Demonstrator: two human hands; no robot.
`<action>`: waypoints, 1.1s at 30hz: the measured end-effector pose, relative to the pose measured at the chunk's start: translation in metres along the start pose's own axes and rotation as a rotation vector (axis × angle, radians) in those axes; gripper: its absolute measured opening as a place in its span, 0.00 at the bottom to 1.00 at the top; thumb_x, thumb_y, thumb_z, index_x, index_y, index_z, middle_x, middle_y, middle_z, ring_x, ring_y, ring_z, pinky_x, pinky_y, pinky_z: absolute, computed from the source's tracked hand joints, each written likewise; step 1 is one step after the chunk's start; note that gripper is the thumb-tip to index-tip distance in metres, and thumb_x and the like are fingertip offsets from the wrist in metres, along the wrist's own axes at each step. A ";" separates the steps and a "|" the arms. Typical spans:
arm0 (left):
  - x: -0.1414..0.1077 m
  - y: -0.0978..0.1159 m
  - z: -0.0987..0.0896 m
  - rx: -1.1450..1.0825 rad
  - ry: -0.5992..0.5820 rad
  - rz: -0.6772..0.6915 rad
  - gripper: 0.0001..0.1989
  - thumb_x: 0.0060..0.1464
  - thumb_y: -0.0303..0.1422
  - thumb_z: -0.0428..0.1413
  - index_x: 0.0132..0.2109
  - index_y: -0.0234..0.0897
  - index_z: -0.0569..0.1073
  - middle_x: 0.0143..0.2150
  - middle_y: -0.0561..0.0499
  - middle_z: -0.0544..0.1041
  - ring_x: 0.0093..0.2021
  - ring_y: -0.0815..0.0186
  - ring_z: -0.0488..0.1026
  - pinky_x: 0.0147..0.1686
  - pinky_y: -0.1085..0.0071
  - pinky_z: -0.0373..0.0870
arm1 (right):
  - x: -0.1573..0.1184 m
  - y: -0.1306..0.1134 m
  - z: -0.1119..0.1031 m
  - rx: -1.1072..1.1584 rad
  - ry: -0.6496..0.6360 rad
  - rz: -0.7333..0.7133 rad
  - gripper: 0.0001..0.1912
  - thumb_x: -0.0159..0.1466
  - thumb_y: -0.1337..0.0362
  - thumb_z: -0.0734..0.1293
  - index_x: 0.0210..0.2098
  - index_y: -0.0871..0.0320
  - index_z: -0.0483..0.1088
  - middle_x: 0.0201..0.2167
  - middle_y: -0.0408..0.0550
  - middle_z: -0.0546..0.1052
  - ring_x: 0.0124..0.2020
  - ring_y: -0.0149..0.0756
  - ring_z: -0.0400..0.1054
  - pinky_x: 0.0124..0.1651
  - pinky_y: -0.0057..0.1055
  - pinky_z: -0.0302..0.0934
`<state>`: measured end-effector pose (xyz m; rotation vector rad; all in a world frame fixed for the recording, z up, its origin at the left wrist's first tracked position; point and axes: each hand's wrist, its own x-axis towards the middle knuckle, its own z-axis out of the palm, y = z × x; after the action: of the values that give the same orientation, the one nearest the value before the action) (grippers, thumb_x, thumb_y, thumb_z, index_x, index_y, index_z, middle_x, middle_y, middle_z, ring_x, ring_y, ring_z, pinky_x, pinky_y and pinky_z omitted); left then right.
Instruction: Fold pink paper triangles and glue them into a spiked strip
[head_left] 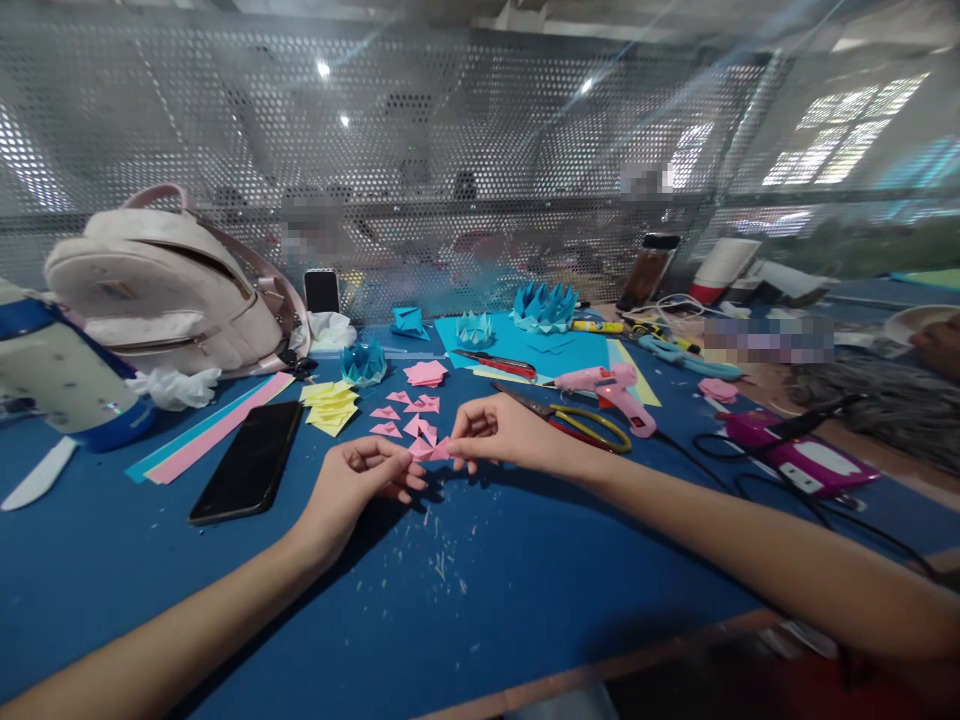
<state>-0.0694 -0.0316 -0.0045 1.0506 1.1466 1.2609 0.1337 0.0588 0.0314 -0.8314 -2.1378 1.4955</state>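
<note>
My left hand (364, 478) and my right hand (499, 432) come together over the blue table, each with thumb and fingers pinched on a small folded pink paper piece (431, 451) between them. Just beyond my fingertips lie several more folded pink paper triangles (386, 429) and a stack of pink paper (426, 373). Left of these sits a spread pile of yellow paper squares (330, 406). Scissors (600, 428) with yellow and red handles rest right behind my right hand, beside a pink glue gun (630, 398).
Blue paper flowers (544, 308) stand on blue sheets (574, 350) at the back, near a red-handled cutter (506, 366). To the left are a black phone (251, 460), paper strips (217, 430), a large tumbler (71, 370) and a backpack (161, 295). Cables and a purple box (799, 455) lie right.
</note>
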 end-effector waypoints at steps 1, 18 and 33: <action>0.000 0.000 0.000 0.000 -0.001 0.000 0.12 0.48 0.38 0.67 0.31 0.32 0.78 0.29 0.46 0.82 0.29 0.65 0.80 0.28 0.75 0.75 | 0.000 0.000 0.000 0.004 -0.007 0.001 0.13 0.57 0.56 0.73 0.28 0.60 0.72 0.21 0.44 0.77 0.22 0.27 0.71 0.24 0.23 0.61; -0.001 0.001 0.005 0.018 -0.038 0.024 0.12 0.49 0.37 0.66 0.33 0.32 0.77 0.28 0.49 0.79 0.27 0.66 0.79 0.26 0.75 0.76 | -0.002 0.006 0.008 0.021 0.023 -0.101 0.13 0.58 0.56 0.73 0.30 0.60 0.72 0.25 0.45 0.77 0.26 0.30 0.72 0.30 0.26 0.66; -0.001 0.001 0.005 0.012 0.013 0.027 0.15 0.49 0.39 0.67 0.28 0.31 0.75 0.25 0.49 0.80 0.23 0.70 0.76 0.24 0.77 0.74 | -0.006 0.002 0.016 0.024 0.037 -0.095 0.13 0.58 0.56 0.73 0.29 0.60 0.70 0.26 0.45 0.77 0.25 0.30 0.72 0.30 0.27 0.66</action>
<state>-0.0641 -0.0326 -0.0031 1.0711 1.1542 1.2855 0.1290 0.0444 0.0239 -0.7327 -2.0978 1.4445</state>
